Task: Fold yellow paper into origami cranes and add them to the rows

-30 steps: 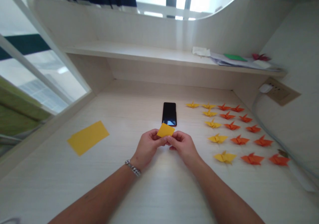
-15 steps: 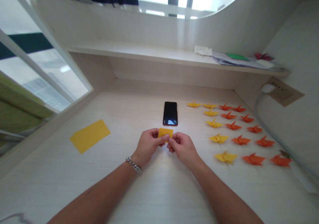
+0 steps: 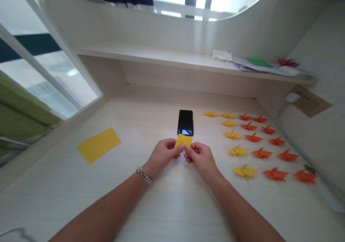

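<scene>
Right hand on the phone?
No, the right hand touches the small yellow paper; the phone lies beyond it on the desk.

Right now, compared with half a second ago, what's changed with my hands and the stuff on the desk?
The yellow square has turned slightly and risen in view, its top now overlapping the phone's lower end. Your left hand and right hand still hold it. The phone, cranes and larger paper stayed put.
</scene>
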